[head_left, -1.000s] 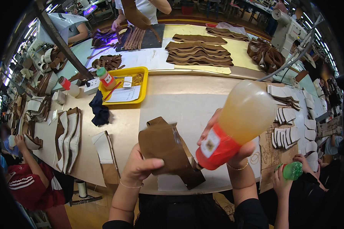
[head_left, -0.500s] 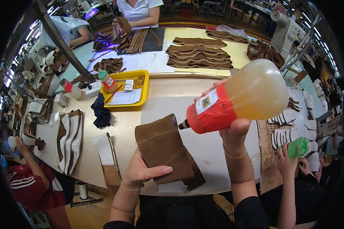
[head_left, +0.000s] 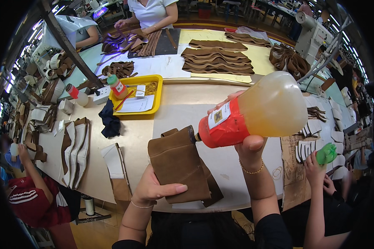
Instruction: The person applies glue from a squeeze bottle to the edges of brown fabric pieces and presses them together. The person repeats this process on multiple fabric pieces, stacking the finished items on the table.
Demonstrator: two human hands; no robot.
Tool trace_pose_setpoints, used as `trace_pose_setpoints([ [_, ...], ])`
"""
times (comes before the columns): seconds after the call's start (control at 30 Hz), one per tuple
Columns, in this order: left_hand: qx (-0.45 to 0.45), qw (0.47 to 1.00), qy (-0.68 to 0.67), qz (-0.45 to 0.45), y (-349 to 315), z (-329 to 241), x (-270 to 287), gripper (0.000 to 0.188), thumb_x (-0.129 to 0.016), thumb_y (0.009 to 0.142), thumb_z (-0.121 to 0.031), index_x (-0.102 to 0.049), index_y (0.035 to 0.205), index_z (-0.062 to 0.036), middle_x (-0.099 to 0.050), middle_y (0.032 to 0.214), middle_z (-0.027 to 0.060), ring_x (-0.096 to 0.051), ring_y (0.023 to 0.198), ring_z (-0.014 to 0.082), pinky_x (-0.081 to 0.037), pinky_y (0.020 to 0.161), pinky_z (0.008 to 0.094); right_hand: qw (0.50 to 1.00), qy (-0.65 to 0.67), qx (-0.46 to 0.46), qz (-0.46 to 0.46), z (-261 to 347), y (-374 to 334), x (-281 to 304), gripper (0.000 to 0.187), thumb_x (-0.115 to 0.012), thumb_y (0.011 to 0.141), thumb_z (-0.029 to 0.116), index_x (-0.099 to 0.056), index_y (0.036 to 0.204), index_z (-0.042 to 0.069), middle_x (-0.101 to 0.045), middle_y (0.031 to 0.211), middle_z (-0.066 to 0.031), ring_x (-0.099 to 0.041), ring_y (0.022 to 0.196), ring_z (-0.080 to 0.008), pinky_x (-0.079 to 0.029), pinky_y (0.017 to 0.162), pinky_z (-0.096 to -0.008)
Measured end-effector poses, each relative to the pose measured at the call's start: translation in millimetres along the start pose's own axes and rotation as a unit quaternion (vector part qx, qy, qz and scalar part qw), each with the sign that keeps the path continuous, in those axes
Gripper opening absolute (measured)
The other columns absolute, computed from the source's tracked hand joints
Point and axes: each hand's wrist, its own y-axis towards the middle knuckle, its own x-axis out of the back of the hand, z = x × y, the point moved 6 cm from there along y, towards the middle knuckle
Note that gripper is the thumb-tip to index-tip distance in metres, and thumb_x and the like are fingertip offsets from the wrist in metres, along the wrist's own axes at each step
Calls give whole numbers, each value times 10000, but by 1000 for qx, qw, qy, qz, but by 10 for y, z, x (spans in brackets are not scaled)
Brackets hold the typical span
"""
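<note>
While the brown piece (head_left: 178, 159) is pinched in the left hand (head_left: 153, 186), thumb across its front and fingers hidden behind, its long axis is slanted from beyond the thumb, upper left, toward the lower right. The bottle (head_left: 274, 106) is gripped in the right hand (head_left: 252, 148), which is curled round its red band (head_left: 238, 120); its base is raised to that hand's upper right, its nozzle (head_left: 198, 137) pointed left and slightly down at the piece's upper right edge. Whether contact is made cannot be told.

Compared with a second ago, the bottle is held flatter, and its nozzle is brought up from beside the piece's lower part.

Well left of the left hand, brown-and-white strips (head_left: 77, 153) are laid on the pale table (head_left: 139, 143); beyond that hand, a dark cloth (head_left: 109, 123) and a yellow tray (head_left: 159, 97) are set. Farther beyond, wavy brown strips (head_left: 218, 62) are stacked. Beneath the right hand, a grey sheet (head_left: 232, 182) is spread; to its right, a green object (head_left: 326, 153) is held by a co-worker's hand (head_left: 315, 168).
</note>
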Motion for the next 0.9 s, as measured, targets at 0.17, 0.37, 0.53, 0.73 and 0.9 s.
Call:
trace_pose_setpoints([
  [0.17, 2, 1000, -1, -3, 8, -1, -9, 782, -684, 569, 22, -371, 1283, 85, -524, 1207, 190, -535, 1109, 287, -425, 956, 401, 1000, -20, -9, 15, -60, -74, 53, 1072, -681, 442, 779, -410, 1134, 7, -571, 935, -123, -623, 879, -271, -539, 784, -421],
  [0.37, -4, 1000, -11, -3, 14, 16, -4, 772, -683, 570, 20, -378, 1277, 83, -529, 1201, 183, -536, 1106, 286, -424, 957, 400, 1000, -12, -16, -3, -33, -54, 28, 1061, -668, 439, 795, -409, 1114, 19, -559, 913, -111, -619, 862, -256, -540, 765, -417],
  [0.53, -29, 999, -22, 20, 32, 1, 16, 722, -680, 608, 30, -391, 1269, 59, -537, 1185, 156, -538, 1096, 257, -425, 950, 376, 995, 37, -83, 39, -17, -263, -12, 1030, -647, 447, 811, -440, 1060, 9, -554, 876, -101, -621, 823, -242, -544, 737, -401],
  [0.73, -44, 997, -36, 49, 31, 16, 15, 648, -674, 672, 56, -407, 1261, 26, -547, 1160, 107, -537, 1081, 198, -427, 931, 325, 990, 119, -80, 17, 102, -313, 5, 1008, -559, 506, 852, -463, 999, -22, -546, 796, -85, -625, 743, -225, -545, 694, -374],
  [0.9, 23, 999, -45, 2, 11, 56, -27, 795, -659, 551, 47, -355, 1285, 67, -533, 1172, 181, -541, 1098, 293, -430, 953, 403, 997, 58, 13, -45, 59, -15, 86, 998, -512, 598, 828, -430, 1111, -25, -563, 878, -114, -628, 812, -243, -545, 706, -381],
])
